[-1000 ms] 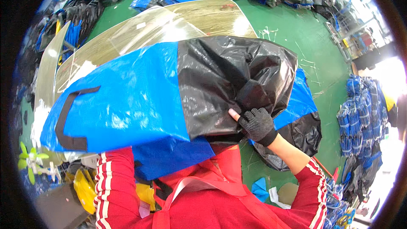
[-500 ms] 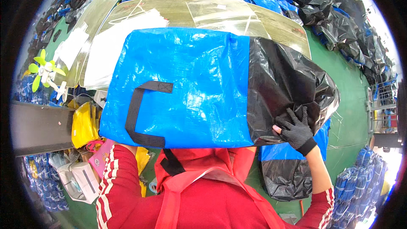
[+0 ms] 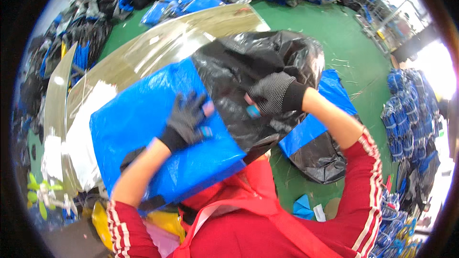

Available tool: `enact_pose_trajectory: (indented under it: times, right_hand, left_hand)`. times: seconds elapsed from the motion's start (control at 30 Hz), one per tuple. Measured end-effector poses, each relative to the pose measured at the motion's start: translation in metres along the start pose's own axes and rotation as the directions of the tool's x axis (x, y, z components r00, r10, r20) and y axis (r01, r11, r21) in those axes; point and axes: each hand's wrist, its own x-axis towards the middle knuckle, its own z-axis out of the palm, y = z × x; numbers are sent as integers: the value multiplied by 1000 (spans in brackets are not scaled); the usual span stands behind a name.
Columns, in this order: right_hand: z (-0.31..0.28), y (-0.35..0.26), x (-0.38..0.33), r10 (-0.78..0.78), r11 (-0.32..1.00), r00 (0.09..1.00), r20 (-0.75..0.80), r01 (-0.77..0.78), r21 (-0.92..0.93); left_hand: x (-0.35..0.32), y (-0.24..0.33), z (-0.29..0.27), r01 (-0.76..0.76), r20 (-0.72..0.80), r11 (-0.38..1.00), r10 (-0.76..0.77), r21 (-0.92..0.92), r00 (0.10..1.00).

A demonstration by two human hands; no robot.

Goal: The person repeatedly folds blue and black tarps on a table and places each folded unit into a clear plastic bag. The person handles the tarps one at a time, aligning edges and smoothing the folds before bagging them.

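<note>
A large blue and black woven plastic bag [image 3: 158, 100] lies tilted across the table in front of me, its blue part to the left and its crumpled black part to the right. My left hand [image 3: 185, 117], in a dark knit glove with bare fingertips, rests open on the blue part beside the seam, fingers spread. On the black part, my right hand [image 3: 275, 94], gloved the same way, has its fingers bent together on the material. Blue wraps show on a digit of each hand. A dark strap shows partly under my left forearm.
The table [image 3: 229, 21] carries clear sheets and white sheets [image 3: 91, 129]. Another blue and black bag [image 3: 318, 155] lies at right on the green floor [image 3: 356, 57]. Bundled blue straps [image 3: 399, 114] stand far right. Bag piles line the back; a green-bladed fan [image 3: 43, 193] is at left.
The view has turned rightward and the bag now lies more slanted. My left hand has come from the bag's near edge onto its blue top. My right hand's spread fingers have drawn together.
</note>
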Motion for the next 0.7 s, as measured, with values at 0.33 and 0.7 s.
enact_pose_trajectory:
  times: [0.33,0.7]
  right_hand:
    - [88,90,28,304,798,889,-343,-434,-418]
    - [67,162,-15,637,715,630,-444,-698,35]
  left_hand:
    - [97,30,-24,115,-244,972,-165,-207,956]
    - [155,38,64,24,-153,1000,-26,-12,988]
